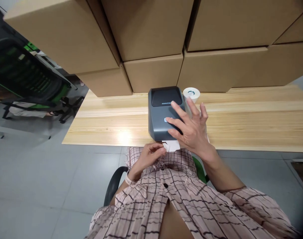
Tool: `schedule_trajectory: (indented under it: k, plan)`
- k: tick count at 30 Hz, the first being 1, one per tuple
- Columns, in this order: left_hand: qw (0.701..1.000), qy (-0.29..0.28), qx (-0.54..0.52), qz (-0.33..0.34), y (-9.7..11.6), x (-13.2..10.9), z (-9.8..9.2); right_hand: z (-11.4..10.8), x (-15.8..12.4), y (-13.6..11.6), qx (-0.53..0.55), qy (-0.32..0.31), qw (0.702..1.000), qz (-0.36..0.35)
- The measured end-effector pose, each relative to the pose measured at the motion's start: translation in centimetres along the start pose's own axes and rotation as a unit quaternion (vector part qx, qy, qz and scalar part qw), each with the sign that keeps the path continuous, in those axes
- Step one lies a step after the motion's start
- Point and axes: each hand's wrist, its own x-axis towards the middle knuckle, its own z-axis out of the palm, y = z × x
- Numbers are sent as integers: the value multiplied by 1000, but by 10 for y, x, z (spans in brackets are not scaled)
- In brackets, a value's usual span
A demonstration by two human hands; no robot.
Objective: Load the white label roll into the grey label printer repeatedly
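Lining the tabletop's (253, 119) far edge stand boxes (151, 33). Left hand (150, 154) pinches paper (174, 145); splayed right hand (192, 131) partly hides printer (158, 127), roll (195, 94).

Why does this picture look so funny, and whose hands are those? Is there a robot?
No robot here! The bare hands belong to a person wearing a camera on their head. It looks forward and down, so you see what they might see, even their own checked clothes.

On the wooden table sits a dark grey machine with white paper poking out of its front. The left hand pinches a corner of that paper. The right hand is spread over the machine, with one fingertip at a pale blue button. Beside the machine stands a white roll, and behind are big cardboard boxes.
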Motion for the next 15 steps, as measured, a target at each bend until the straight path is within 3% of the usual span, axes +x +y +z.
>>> schedule_trajectory:
  k: [3, 5, 7, 9, 12, 15]
  plan:
    - [988, 138, 20, 65, 2, -4, -20, 5, 2, 3, 11, -1, 1000, -12]
    - [956, 257, 32, 137, 4, 0, -26, 9, -3, 5, 36, 13, 999, -6]
    - [927, 310, 52, 207, 7, 6, -27, 13, -12, 7, 86, 42, 995, 15]
    - [924, 279, 78, 251, 10, 13, -22, 17, -25, 7, 146, 69, 985, 58]
    - [937, 202, 110, 264, 14, 22, -14, 18, -39, 7, 203, 86, 968, 123]
    - [932, 202, 114, 278, 25, 34, -12, 9, -35, 11, 228, 70, 963, 125]
